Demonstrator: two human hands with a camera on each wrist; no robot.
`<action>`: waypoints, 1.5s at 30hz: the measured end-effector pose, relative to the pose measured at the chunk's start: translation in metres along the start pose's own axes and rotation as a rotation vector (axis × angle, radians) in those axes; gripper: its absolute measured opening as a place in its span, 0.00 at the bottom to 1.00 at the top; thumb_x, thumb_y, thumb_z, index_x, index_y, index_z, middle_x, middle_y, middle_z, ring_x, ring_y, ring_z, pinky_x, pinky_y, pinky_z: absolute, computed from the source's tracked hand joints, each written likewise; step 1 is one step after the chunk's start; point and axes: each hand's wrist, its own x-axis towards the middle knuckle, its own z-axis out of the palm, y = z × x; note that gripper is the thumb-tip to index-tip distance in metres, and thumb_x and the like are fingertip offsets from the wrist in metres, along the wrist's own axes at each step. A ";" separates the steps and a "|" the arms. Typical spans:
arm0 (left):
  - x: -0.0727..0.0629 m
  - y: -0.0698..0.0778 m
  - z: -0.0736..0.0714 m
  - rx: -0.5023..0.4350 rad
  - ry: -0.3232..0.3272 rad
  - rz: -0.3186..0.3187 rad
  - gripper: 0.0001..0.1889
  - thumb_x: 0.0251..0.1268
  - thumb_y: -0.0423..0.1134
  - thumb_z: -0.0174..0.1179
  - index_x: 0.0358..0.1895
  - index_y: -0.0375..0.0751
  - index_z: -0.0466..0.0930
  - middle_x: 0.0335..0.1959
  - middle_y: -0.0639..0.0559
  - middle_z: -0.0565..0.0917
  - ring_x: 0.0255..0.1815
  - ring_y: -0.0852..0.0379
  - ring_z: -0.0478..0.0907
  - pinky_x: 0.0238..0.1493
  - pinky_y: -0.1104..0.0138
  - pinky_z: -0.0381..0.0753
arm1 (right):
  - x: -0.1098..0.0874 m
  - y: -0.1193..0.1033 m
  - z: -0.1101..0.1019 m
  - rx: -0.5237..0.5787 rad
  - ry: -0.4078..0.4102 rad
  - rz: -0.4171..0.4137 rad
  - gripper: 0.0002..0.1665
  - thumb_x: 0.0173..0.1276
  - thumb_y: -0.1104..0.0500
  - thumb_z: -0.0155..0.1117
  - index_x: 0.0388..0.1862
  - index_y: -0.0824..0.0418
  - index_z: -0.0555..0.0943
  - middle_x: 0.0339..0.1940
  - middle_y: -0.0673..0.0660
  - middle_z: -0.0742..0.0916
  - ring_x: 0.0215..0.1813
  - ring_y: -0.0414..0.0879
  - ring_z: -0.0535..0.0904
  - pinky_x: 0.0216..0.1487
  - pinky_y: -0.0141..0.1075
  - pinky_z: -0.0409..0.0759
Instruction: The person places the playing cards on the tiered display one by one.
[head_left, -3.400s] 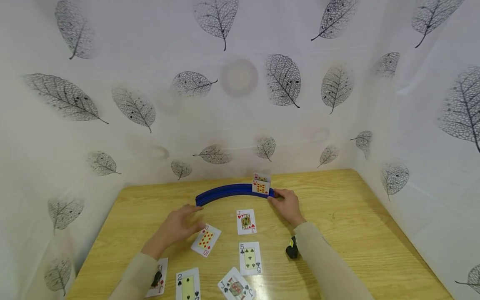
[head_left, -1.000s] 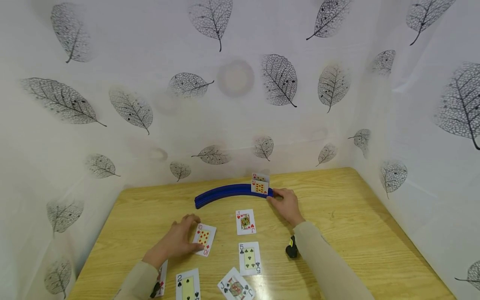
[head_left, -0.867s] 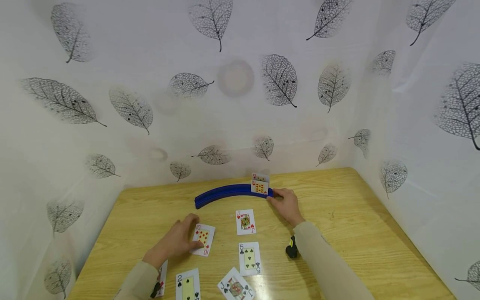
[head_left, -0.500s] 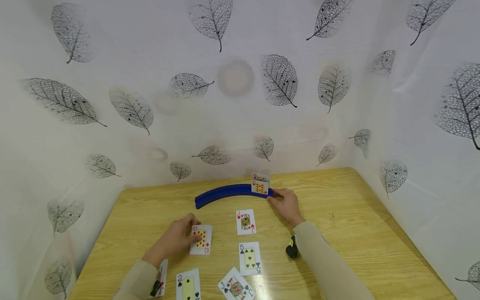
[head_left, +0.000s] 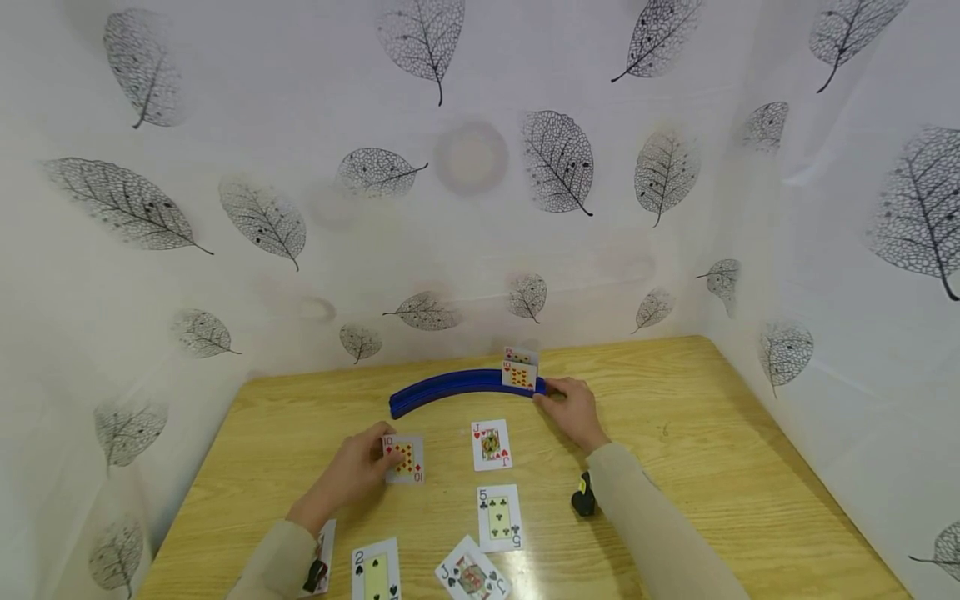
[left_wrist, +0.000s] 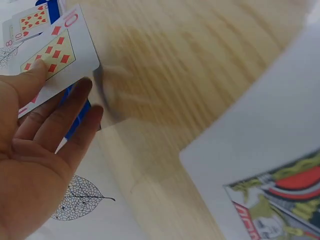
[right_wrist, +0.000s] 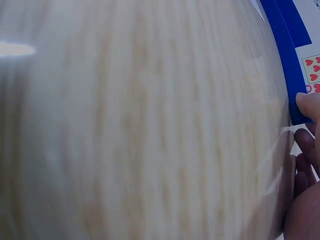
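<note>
My left hand [head_left: 354,467] pinches a ten of diamonds [head_left: 410,472] between thumb and fingers, tilted up off the table. In the left wrist view the thumb lies across the face of that ten of diamonds [left_wrist: 70,35]. With thumb and fingers, my right hand [head_left: 573,410] grips the right end of a curved blue card holder [head_left: 450,382]. Two cards stand in the holder near that hand: a ten of hearts [head_left: 519,377] in front, an eight [head_left: 510,353] partly hidden behind it. The right wrist view shows the thumb on the blue holder [right_wrist: 286,50].
Face up on the wooden table [head_left: 697,433] lie a jack of hearts [head_left: 491,445], a five of clubs [head_left: 499,518], a jack of spades [head_left: 472,573], a two of spades [head_left: 377,573] and a partly covered card [head_left: 326,554]. A small black object [head_left: 583,496] sits by the right sleeve.
My left hand came back from the holder's left end, took hold of the ten of diamonds and raised it off the table, turning it more upright. My right hand stayed on the holder.
</note>
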 end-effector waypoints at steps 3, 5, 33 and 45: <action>0.004 0.003 0.000 -0.026 0.025 0.010 0.08 0.73 0.36 0.68 0.49 0.43 0.80 0.41 0.50 0.90 0.37 0.63 0.83 0.37 0.72 0.83 | 0.000 -0.001 0.000 0.000 -0.003 0.006 0.24 0.70 0.57 0.75 0.60 0.69 0.85 0.52 0.66 0.90 0.58 0.61 0.80 0.65 0.57 0.76; 0.007 0.006 0.000 -0.038 0.045 0.006 0.08 0.72 0.36 0.68 0.50 0.43 0.81 0.41 0.49 0.90 0.38 0.62 0.84 0.38 0.72 0.84 | 0.000 -0.001 0.000 -0.001 -0.003 0.006 0.25 0.70 0.57 0.75 0.61 0.70 0.85 0.52 0.66 0.90 0.58 0.61 0.80 0.65 0.57 0.76; 0.054 0.025 0.015 -0.101 0.185 0.082 0.06 0.75 0.37 0.66 0.36 0.43 0.83 0.33 0.42 0.87 0.30 0.61 0.73 0.33 0.71 0.77 | 0.001 0.005 0.002 -0.003 -0.004 -0.014 0.25 0.70 0.56 0.75 0.61 0.69 0.85 0.54 0.67 0.90 0.59 0.63 0.80 0.66 0.58 0.75; 0.071 0.038 0.024 -0.153 0.235 0.065 0.06 0.76 0.37 0.65 0.37 0.42 0.85 0.37 0.47 0.90 0.35 0.58 0.81 0.39 0.71 0.83 | 0.000 0.000 -0.001 0.009 -0.009 0.009 0.25 0.71 0.56 0.75 0.61 0.69 0.85 0.53 0.66 0.90 0.59 0.62 0.80 0.66 0.57 0.76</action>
